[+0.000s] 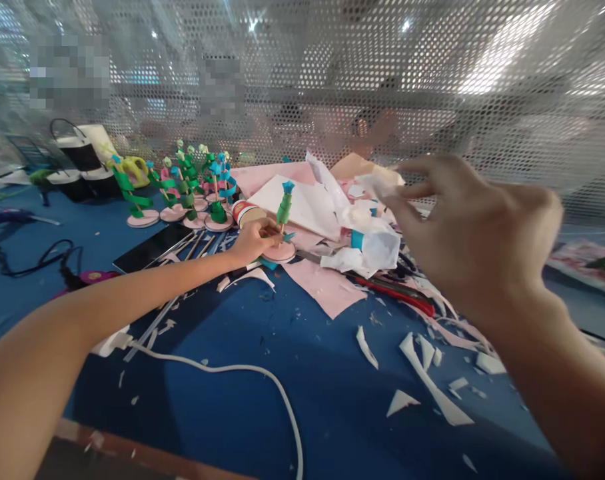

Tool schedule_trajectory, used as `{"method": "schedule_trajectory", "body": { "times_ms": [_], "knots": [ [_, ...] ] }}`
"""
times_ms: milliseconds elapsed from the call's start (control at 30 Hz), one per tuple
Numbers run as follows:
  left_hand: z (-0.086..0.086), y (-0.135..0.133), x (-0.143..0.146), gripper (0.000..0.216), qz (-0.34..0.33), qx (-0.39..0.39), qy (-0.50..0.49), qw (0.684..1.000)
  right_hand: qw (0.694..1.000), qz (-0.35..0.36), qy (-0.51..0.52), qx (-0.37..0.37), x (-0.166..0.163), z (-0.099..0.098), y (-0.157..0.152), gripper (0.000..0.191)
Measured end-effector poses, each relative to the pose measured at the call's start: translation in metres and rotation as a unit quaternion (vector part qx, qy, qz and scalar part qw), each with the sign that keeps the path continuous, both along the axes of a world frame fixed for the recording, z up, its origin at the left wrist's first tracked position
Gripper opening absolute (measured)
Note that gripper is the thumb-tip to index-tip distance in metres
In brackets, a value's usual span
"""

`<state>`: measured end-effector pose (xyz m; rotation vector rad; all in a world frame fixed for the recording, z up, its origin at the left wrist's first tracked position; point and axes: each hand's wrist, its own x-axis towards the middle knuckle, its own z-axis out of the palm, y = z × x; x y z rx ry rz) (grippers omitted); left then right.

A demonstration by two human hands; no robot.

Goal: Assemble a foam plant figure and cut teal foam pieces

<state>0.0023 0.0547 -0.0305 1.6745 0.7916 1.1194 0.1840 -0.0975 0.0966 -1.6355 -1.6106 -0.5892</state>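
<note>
Just right of the cup, on the bench, the small plant is standing upright on its round base, its long axis rising from the bench. The left hand, just in front of the cup, is gripping the plant low on its stem, and the plant is standing at its fingertips, to the right of the knuckles. Well to the right of the cup, the right hand is hanging raised, farther from the plant than the left; a scrap is showing at its fingertips, but I cannot tell whether they are pinching it. Other plants are standing left of the cup, while a cutter is lying right of it and nearer the wearer.
</note>
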Motion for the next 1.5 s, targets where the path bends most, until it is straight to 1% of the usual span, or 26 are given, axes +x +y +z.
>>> {"method": "schedule_trajectory", "body": {
  "times_ms": [33, 67, 133, 167, 200, 267, 300, 333, 367, 433, 467, 500, 567, 600, 633, 667, 733, 767, 800, 900, 933, 1067, 1200, 1333, 1433, 1500],
  "knots": [
    [0.0001, -0.0004, -0.0001, 0.016, 0.003, -0.001, 0.0, 1.0, 0.999, 0.034, 0.014, -0.039, -0.0001, 0.0009, 0.0002, 0.027],
    [0.0002, -0.0006, -0.0003, 0.016, 0.009, 0.0, 0.0, 1.0, 0.989, 0.096, 0.043, -0.102, 0.0, 0.0021, 0.0, 0.028],
    [-0.0002, -0.0005, -0.0005, 0.017, 0.022, 0.003, 0.001, 1.0, 0.947, 0.213, 0.103, -0.216, 0.0007, 0.0039, -0.0006, 0.031],
    [-0.0006, -0.0002, -0.0006, 0.017, 0.025, 0.004, 0.001, 1.0, 0.941, 0.226, 0.113, -0.226, 0.0013, 0.0042, -0.0006, 0.031],
    [-0.0011, 0.0003, -0.0005, 0.017, 0.022, 0.006, 0.001, 1.0, 0.954, 0.2, 0.105, -0.196, 0.0019, 0.004, -0.0002, 0.03],
    [-0.0023, 0.0014, -0.0003, 0.017, 0.01, 0.006, 0.001, 1.0, 0.992, 0.088, 0.059, -0.065, 0.0026, 0.0025, 0.0013, 0.028],
    [-0.0029, 0.0019, -0.0001, 0.017, 0.008, 0.008, 0.001, 1.0, 0.998, 0.05, 0.04, -0.023, 0.0027, 0.0017, 0.0021, 0.027],
    [-0.0033, 0.0023, 0.0, 0.017, 0.008, 0.012, 0.003, 1.0, 0.998, 0.048, 0.035, -0.023, 0.0025, 0.001, 0.0027, 0.027],
    [-0.0037, 0.0025, 0.0001, 0.017, 0.011, 0.015, 0.003, 1.0, 0.994, 0.082, 0.043, -0.066, 0.0022, 0.0006, 0.003, 0.027],
    [-0.0038, 0.0025, 0.0001, 0.018, 0.022, 0.019, 0.005, 1.0, 0.963, 0.181, 0.08, -0.183, 0.0014, 0.0003, 0.0028, 0.028],
    [-0.0036, 0.0024, -0.0001, 0.018, 0.024, 0.018, 0.007, 1.0, 0.953, 0.199, 0.092, -0.207, 0.001, 0.0002, 0.0025, 0.028],
    [-0.0033, 0.0021, -0.0003, 0.018, 0.022, 0.015, 0.009, 1.0, 0.961, 0.18, 0.089, -0.192, 0.0006, 0.0001, 0.0023, 0.028],
    [-0.0027, 0.0018, -0.0008, 0.018, 0.01, 0.01, 0.011, 1.0, 0.991, 0.084, 0.056, -0.082, 0.0002, -0.0005, 0.0022, 0.026],
    [-0.0026, 0.0018, -0.0009, 0.018, 0.004, 0.008, 0.009, 1.0, 0.997, 0.051, 0.041, -0.037, 0.0002, -0.0007, 0.0021, 0.025],
    [-0.0026, 0.002, -0.0011, 0.017, 0.0, 0.006, 0.006, 1.0, 0.998, 0.049, 0.034, -0.025, 0.0002, -0.0009, 0.0021, 0.025],
    [-0.0029, 0.0022, -0.0011, 0.017, 0.001, 0.007, 0.004, 1.0, 0.994, 0.081, 0.042, -0.053, 0.0001, -0.0009, 0.0019, 0.025],
    [-0.0037, 0.0029, -0.001, 0.017, 0.013, 0.012, 0.0, 1.0, 0.967, 0.18, 0.086, -0.157, -0.0003, -0.0008, 0.0014, 0.027],
    [-0.004, 0.0031, -0.001, 0.018, 0.019, 0.014, -0.001, 1.0, 0.958, 0.2, 0.1, -0.182, -0.0008, -0.0007, 0.0011, 0.028],
    [-0.0041, 0.0032, -0.0009, 0.018, 0.023, 0.016, 0.001, 1.0, 0.963, 0.185, 0.099, -0.171, -0.0015, -0.0007, 0.0008, 0.028],
    [-0.0032, 0.0022, -0.001, 0.018, 0.01, 0.009, 0.005, 1.0, 0.997, 0.053, 0.049, -0.023, -0.0036, -0.0013, 0.0004, 0.025],
    [-0.0026, 0.0017, -0.001, 0.018, 0.007, 0.005, 0.005, 1.0, 0.998, 0.05, 0.045, -0.008, -0.0039, -0.0015, 0.0005, 0.025],
    [-0.0012, 0.0006, -0.0007, 0.018, 0.018, 0.008, -0.002, 1.0, 0.977, 0.17, 0.076, -0.104, -0.0027, -0.0026, 0.0015, 0.025],
    [-0.0017, 0.0016, -0.0004, 0.015, 0.015, 0.013, 0.003, 1.0, 0.988, 0.124, 0.088, -0.033, -0.001, -0.0036, 0.0033, 0.026],
    [-0.0033, 0.0027, -0.0007, 0.016, 0.023, 0.016, 0.0, 1.0, 0.964, 0.192, 0.132, -0.126, -0.0015, -0.003, 0.0038, 0.031],
    [-0.0047, 0.0031, -0.0007, 0.017, 0.002, 0.006, -0.001, 1.0, 0.979, 0.152, 0.122, -0.054, -0.0009, -0.0023, 0.0036, 0.029],
    [-0.0055, 0.0033, -0.0007, 0.019, 0.008, 0.014, -0.001, 1.0, 0.98, 0.162, 0.095, -0.061, 0.0003, -0.0022, 0.0033, 0.03]
  ]
}}
